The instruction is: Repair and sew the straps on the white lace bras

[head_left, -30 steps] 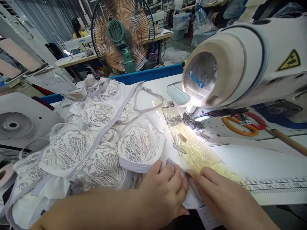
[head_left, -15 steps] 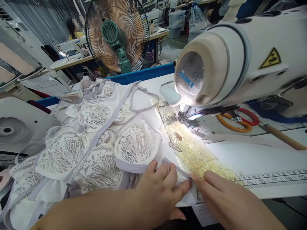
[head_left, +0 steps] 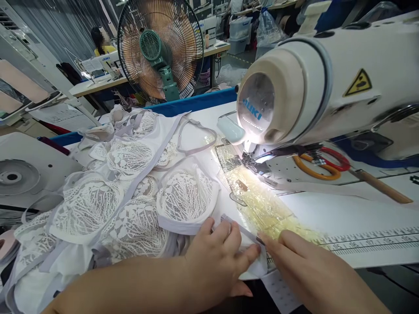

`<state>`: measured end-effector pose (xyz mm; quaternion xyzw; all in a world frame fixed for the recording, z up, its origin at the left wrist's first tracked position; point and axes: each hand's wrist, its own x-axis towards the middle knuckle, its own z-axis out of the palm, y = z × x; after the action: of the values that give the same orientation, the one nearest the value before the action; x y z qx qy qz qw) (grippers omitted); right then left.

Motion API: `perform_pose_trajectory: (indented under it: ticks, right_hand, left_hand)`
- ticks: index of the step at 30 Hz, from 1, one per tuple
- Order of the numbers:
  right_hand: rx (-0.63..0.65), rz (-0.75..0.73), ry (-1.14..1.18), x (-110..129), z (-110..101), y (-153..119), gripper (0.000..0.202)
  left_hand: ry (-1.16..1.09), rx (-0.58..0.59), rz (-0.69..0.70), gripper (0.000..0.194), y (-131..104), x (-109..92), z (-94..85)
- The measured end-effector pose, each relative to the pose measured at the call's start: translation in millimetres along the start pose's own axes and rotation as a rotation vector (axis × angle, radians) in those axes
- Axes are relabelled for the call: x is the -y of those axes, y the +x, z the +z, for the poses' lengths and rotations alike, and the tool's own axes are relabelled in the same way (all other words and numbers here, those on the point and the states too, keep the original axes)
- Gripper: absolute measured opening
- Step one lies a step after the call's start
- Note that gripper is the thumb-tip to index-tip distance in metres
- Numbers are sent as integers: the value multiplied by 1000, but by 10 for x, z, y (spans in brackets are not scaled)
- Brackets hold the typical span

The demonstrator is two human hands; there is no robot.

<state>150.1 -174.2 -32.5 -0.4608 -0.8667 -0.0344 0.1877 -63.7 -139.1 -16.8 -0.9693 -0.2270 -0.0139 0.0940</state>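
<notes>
My left hand (head_left: 222, 257) lies at the table's front edge, its fingers pressed on the grey-edged white fabric and a narrow grey strap (head_left: 240, 229). Just to its right, my right hand (head_left: 294, 257) is closed, thumb and forefinger pinching the strap's end, where a small dark item shows; what that item is, I cannot make out. A white lace bra cup (head_left: 187, 196) with a grey lower band lies beyond my left hand. More white lace bras (head_left: 88, 205) are heaped to the left. The lit needle area of a sewing machine (head_left: 250, 159) is farther back, apart from both hands.
Orange- and red-handled scissors (head_left: 317, 168) and a wooden-handled tool (head_left: 382, 185) lie under the machine arm. Yellowish tape covers part of the table, beside a printed ruler (head_left: 376, 244). A large fan (head_left: 160, 50) stands behind the table; a person (head_left: 101, 41) is far back left.
The view has shifted slightly, with the machine head appearing a little farther left. Both hands keep nearly the same place and hold.
</notes>
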Motion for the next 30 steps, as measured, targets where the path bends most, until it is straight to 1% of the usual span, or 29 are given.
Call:
perform_pose_trajectory:
  ticks: [3,6,10,14,17,21,23,25,28,30]
  right_hand:
    - [-27,17,-16,17,63,44,33]
    - [-29,11,4,14,66,28,34]
    - [21,9,66,-25,-4,-100,33]
    - [86,35,89,-68,-40,-200,29]
    - [85,27,56,-59,-24,-124,31]
    - [6,1,21,6,19,86,32]
    - [-12,11,6,18,37,119,33]
    - [16,10,10,-5,51,62,33]
    - [77,4,52,-79,71,-119,34]
    - [62,49,66,-123,105,-213,36]
  left_hand:
    - [12,-11,0,73,-2,-5,14]
    - [12,11,-3,72,-4,-6,10]
    - [0,30,2,70,-5,1,-8]
    - [-6,7,-1,69,-5,5,-15]
    - [-8,-15,-4,69,-7,2,-15]
    - [-1,-35,-12,70,-9,-7,-5]
    - [-6,-57,-11,71,-8,-9,8]
    - [-9,-68,-5,73,-6,-7,19]
    - [-4,-62,0,73,-11,-3,11]
    - [3,-58,-12,71,-25,-15,-13]
